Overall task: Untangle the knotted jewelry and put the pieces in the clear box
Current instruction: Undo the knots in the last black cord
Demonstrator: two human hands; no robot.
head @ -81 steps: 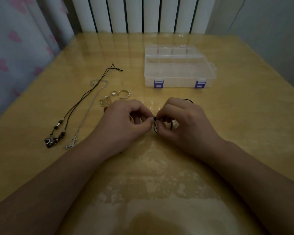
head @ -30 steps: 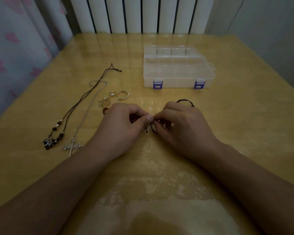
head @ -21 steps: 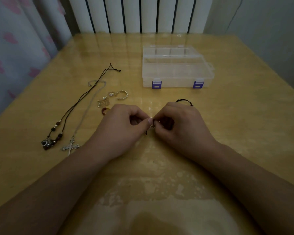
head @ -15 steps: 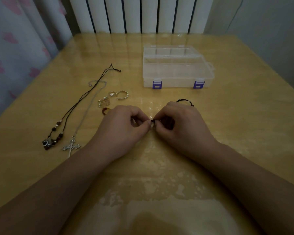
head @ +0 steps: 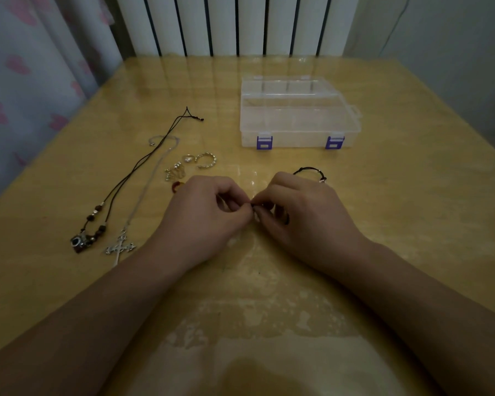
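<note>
A thin black cord bracelet [head: 309, 170] sat between the two hands at the middle of the glossy yellow wooden table [head: 412, 195]. Its knotted part was pinched where the fingertips met, and a loop of it curved out on the far side of the right hand [head: 306, 215], ending in a small silvery bead. The left hand [head: 203, 218] had its thumb and forefinger closed on the cord, the other fingers curled under; the right hand gripped the same knot from the other side, its fingers bent around a dark bit of cord. Both wrists rested low on the table.

Farther off and a little right stood the clear plastic box with two purple latches [head: 297, 121], its lid down, well apart from the hands.

To the left lay the rest of the jewelry. Just beside the left hand's knuckles was a small reddish-brown ring [head: 175, 186], and beyond it a cluster of small silver rings [head: 193, 164]. Farther left a silver chain with a cross pendant [head: 120, 247] stretched from far to near, and beside it a black cord necklace with dark beads and a chunky pendant [head: 82, 242]. A white ribbed radiator [head: 235, 24] stood behind the table's far edge, and a pale curtain with pink hearts [head: 20, 67] hung at the left.
</note>
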